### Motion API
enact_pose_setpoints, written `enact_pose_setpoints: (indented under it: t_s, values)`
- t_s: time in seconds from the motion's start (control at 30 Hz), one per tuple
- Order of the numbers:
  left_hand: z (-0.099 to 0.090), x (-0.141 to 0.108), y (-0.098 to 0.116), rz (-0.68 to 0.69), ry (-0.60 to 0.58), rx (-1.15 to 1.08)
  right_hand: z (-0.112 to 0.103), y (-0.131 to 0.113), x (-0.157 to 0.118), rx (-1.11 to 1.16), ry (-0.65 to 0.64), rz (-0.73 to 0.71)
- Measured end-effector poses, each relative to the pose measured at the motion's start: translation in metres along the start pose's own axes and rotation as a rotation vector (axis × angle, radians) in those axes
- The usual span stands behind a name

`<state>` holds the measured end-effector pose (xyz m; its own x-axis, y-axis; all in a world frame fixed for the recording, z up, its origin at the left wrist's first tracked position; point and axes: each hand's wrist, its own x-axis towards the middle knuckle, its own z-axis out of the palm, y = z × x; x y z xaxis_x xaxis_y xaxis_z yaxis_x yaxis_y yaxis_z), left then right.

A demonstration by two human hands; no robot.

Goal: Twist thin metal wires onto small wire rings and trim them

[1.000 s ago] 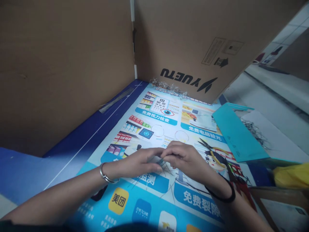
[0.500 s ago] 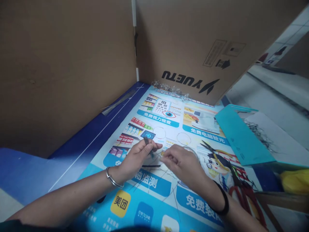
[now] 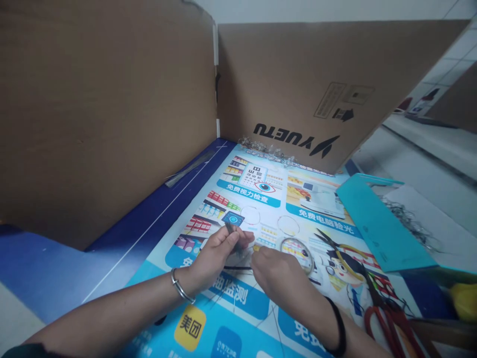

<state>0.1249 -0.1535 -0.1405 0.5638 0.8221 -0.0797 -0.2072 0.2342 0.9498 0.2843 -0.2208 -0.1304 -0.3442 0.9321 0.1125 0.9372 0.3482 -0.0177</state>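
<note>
My left hand (image 3: 216, 256) is closed around a small bundle of thin dark strands (image 3: 231, 232), pinched between thumb and fingers. Close beside it on the right, my right hand (image 3: 279, 271) has its fingers pressed together; whatever lies in them is hidden. A round hoop (image 3: 312, 263) rests partly behind the right hand. Several loose thin strands (image 3: 278, 323) lie on the printed sheet (image 3: 149, 278) below both hands. Beyond the hands are two thin wire-like rings (image 3: 250, 215), lying flat and apart from each other.
Yellow-handled scissors (image 3: 341, 247) and red-handled scissors (image 3: 387, 323) lie to the right. A turquoise folder (image 3: 383, 228) stands near a tangle of thin strands (image 3: 410, 219). Cardboard panels (image 3: 298, 69) wall the back and left. Flat strips (image 3: 188, 169) lie along the left panel.
My right hand has shifted a little, and more of the hoop shows behind it. The left hand keeps the bundle. The whole view has shifted slightly.
</note>
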Motion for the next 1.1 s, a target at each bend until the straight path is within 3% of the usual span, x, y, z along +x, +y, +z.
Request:
enact_pose_setpoints:
  t_s: [0.1,0.23,0.37,0.47,0.67,0.8,0.97,1.1]
  values:
    - [-0.004,0.003,0.001,0.069,0.025,0.051,0.002,0.001,-0.004,0.003,-0.109,-0.025]
    - [-0.004,0.001,0.003,0.084,-0.063,0.179,-0.009,0.009,-0.004,0.073,-0.222,-0.042]
    - [-0.002,0.000,0.001,0.107,-0.204,0.377,-0.030,0.020,-0.001,0.174,-0.061,-0.045]
    - [-0.003,0.002,-0.005,0.093,-0.281,0.399,-0.036,0.022,0.003,0.278,0.071,0.011]
    - [-0.006,0.006,-0.013,0.097,-0.313,0.429,-0.016,0.018,0.008,0.541,0.057,0.069]
    - [-0.007,0.006,-0.013,0.119,-0.314,0.484,-0.004,0.018,0.012,0.743,0.123,0.082]
    - [-0.008,0.005,-0.008,0.084,-0.366,0.487,0.003,0.018,0.020,0.970,0.106,0.039]
    - [-0.006,0.005,-0.007,0.091,-0.416,0.427,0.005,0.016,0.022,1.089,0.072,0.084]
